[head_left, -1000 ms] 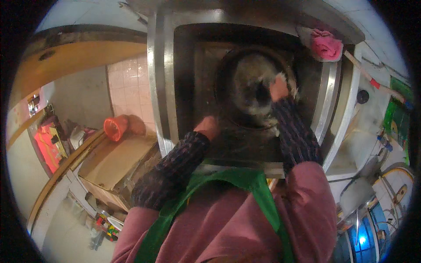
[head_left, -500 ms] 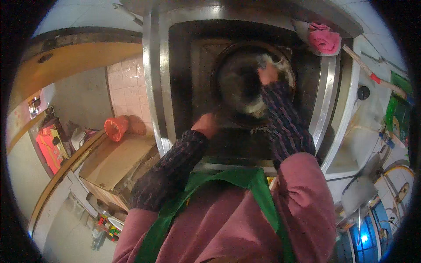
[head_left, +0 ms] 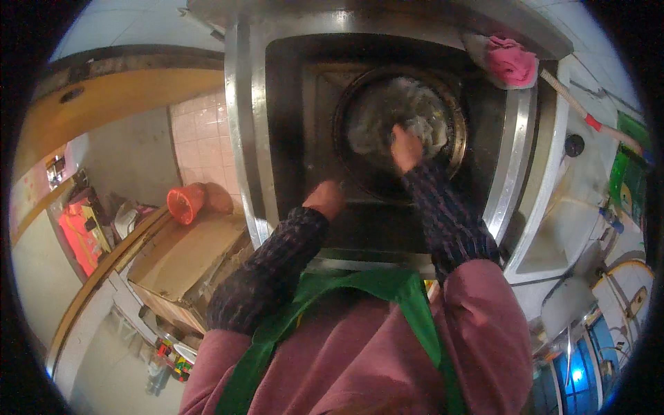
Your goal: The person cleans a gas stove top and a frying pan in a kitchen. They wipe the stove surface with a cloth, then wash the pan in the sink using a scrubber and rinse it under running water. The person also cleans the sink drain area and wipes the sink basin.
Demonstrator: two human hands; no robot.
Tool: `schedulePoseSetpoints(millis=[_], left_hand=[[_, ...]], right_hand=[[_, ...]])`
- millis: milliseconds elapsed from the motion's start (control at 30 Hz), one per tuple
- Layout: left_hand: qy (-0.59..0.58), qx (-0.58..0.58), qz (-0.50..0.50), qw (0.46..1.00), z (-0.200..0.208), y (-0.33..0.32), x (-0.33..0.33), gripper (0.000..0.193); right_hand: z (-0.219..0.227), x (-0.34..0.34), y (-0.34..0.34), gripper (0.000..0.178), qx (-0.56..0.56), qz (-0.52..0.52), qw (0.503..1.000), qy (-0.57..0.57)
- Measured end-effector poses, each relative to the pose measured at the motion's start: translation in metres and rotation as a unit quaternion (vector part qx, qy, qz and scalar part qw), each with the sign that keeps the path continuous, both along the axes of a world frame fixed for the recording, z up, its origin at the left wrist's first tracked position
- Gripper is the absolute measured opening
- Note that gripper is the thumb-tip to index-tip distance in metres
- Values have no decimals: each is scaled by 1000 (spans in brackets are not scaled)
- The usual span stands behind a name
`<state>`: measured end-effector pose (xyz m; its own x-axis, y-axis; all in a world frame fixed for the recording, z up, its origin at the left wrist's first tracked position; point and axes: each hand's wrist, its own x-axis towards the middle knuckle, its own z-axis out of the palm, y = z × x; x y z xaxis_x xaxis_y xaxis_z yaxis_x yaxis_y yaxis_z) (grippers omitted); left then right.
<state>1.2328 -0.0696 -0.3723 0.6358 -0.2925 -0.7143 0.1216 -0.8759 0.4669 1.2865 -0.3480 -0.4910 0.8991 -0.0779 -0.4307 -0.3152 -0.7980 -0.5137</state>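
A round dark pan (head_left: 360,155) sits in the black, metal-edged recess in front of me, with pale, cloudy, sudsy water swirling inside. My right hand (head_left: 407,148) is over the pan's middle, its fingers curled together and pointing down into the suds. Whatever it pinches is hidden by the hand and the foam. At the pan's near left rim is my left hand (head_left: 325,199), closed against the edge, its fingertips lost in shadow. Dark patterned sleeve covers wrap both forearms.
A pink cloth (head_left: 512,62) lies at the recess's far right corner, beside a pale hose (head_left: 570,102). To the left, an orange-red plastic cup (head_left: 185,203) rests by a cardboard box (head_left: 183,256). The recess has a raised metal rim (head_left: 510,155).
My right hand has moved from the pan's far right part nearer to me and slightly left. More cloudy suds now spread across the pan. The left hand stays about where it was.
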Motion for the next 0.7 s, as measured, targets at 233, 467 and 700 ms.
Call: schedulePoseSetpoints(millis=[233, 467, 700], left_hand=[[68, 30, 41, 996, 18, -10, 9, 20], [1, -8, -75, 997, 25, -11, 11, 22], [75, 40, 41, 996, 18, -13, 14, 20]], right_hand=[[-59, 55, -73, 26, -212, 1, 966, -146], [-31, 69, 107, 30, 150, -44, 959, -238], [11, -28, -52, 24, 20, 516, 852, 86]])
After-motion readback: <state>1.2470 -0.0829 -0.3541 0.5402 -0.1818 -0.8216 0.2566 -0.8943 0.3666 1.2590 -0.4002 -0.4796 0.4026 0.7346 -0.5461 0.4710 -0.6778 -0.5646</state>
